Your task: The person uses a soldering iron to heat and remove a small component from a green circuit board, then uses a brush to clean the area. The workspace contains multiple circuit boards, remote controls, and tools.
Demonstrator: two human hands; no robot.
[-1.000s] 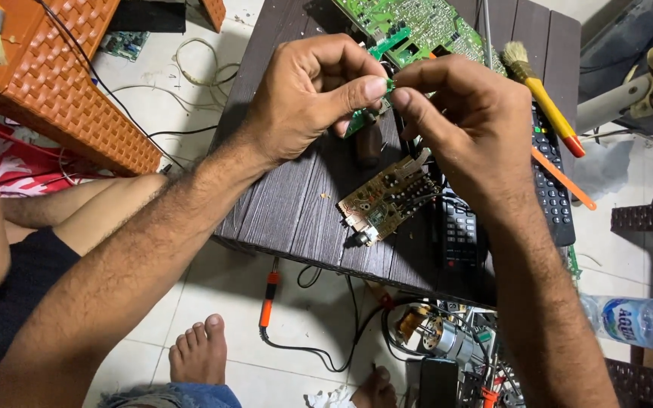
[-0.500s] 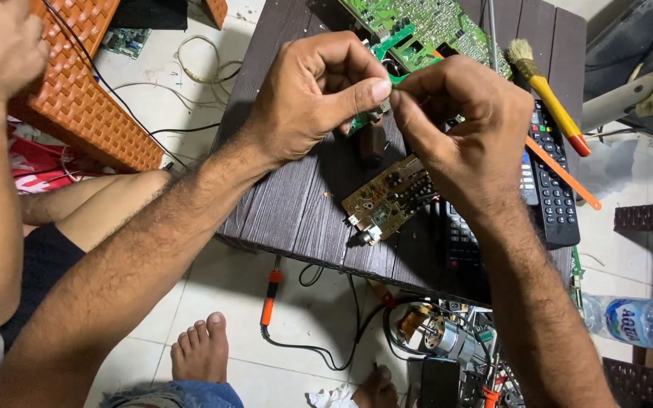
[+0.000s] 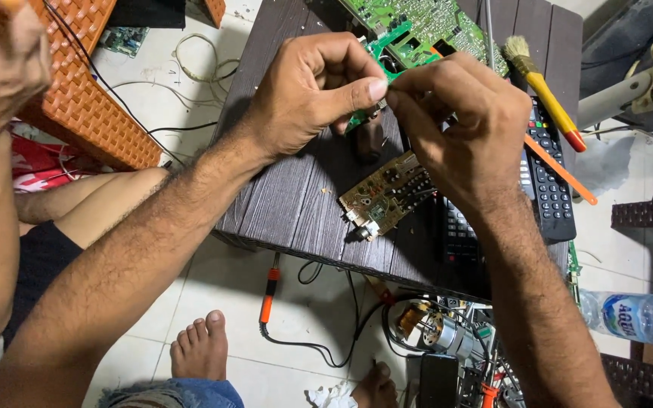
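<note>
Small part pinched between the thumbs and forefingers of both hands, held in the air above the far half of the dark slatted table; too little of it shows past the fingertips to tell its kind. Largest in view is the table itself, with an orange lattice stool on the floor to its left. At the far edge lies a large green circuit board, and nearer the front edge a smaller brown circuit board rests flat with a jack at its near corner. A black remote control lies to the right, just beside a yellow-handled brush and a thin orange rod. On the floor below are an orange-handled soldering iron with its black cord, and a clear water bottle on its side. Left hand: fingers curled, thumb pressed flat against the forefinger, closed on the small part from the left. Right hand: fingers bunched downward, tips meeting those of the left hand, closed on the same part from the right. Work of this kind probably goes best with both wrists steady, the grip light enough not to bend fine leads, and the part kept directly over the table so that nothing dropped is lost among the clutter on the floor.
</note>
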